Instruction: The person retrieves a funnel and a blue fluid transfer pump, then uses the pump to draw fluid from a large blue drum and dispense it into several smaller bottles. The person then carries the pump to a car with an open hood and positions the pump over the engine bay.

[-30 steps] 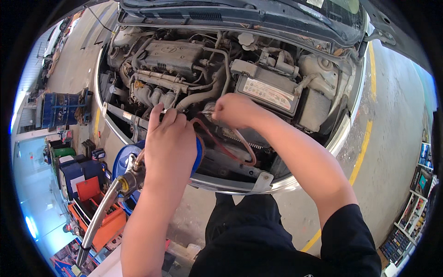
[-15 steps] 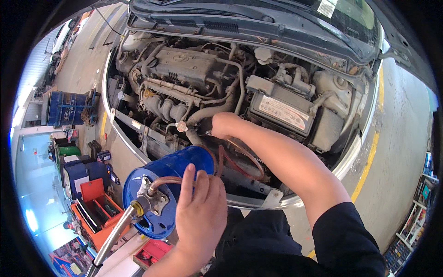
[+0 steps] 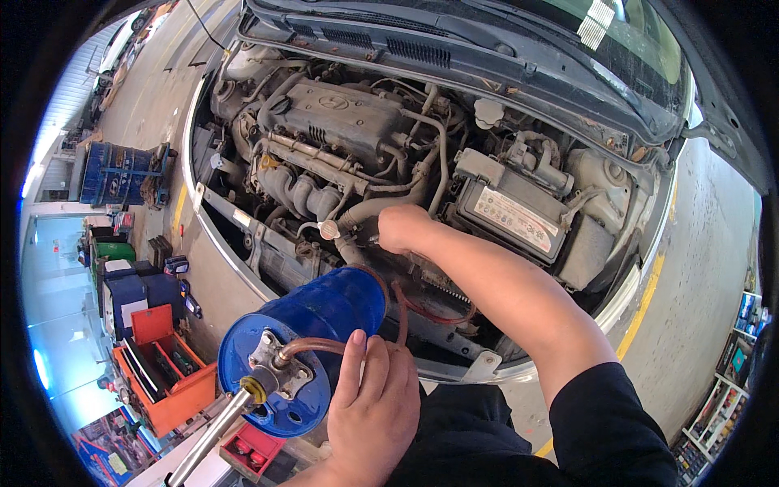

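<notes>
In the open engine bay my right hand (image 3: 403, 230) is closed, its fingers curled around the end of a reddish-brown hose, with a small metal tip showing beside them. The hose (image 3: 442, 315) loops down below that forearm and back to the blue drum. My left hand (image 3: 375, 398) is around the same hose, close to the metal pump fitting (image 3: 280, 357) on the drum's end; its index finger lies fairly straight. The blue drum (image 3: 312, 304) sits against the car's front, a silver tube (image 3: 213, 438) projecting from its fitting. A round cap (image 3: 329, 230) is left of my right hand.
The engine cover (image 3: 337, 114) is behind my hands and the battery (image 3: 511, 215) to the right. The raised hood (image 3: 722, 81) edges the upper right. Left on the floor are an orange toolbox (image 3: 166, 381), a red tray (image 3: 251, 448) and another blue barrel (image 3: 114, 174).
The view has shifted slightly, so the engine bay appears a little lower and further right. Both hands keep about the same places on the hose.
</notes>
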Available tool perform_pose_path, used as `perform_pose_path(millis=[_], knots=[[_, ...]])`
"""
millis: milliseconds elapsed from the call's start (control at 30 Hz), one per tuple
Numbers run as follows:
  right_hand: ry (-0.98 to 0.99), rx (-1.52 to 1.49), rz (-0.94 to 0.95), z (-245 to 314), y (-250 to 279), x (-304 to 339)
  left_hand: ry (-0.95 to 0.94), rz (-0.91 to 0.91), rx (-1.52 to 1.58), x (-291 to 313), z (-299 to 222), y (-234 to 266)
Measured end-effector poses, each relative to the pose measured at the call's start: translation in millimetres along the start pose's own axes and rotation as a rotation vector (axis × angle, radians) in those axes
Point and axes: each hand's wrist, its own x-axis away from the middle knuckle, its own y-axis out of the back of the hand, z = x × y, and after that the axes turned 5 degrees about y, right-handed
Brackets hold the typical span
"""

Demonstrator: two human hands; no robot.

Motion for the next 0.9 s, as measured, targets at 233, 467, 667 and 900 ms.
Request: perform_pose_path(millis=[233,467,667,900], knots=[[-0.024,0.018,-0.001,-7,8,-15,0.012,0.028,-0.011,1,2,-2],[-0.049,0.034,-0.029,-8,7,-19,0.021,0.029,0.043,0,3,1],[0.107,0.299,0.058,18,-9,-7,0.024,0.011,0.073,0,3,-3],[0.183,0.378,0.039,40,-36,-34,-0.030,0.048,0.106,9,7,-3]])
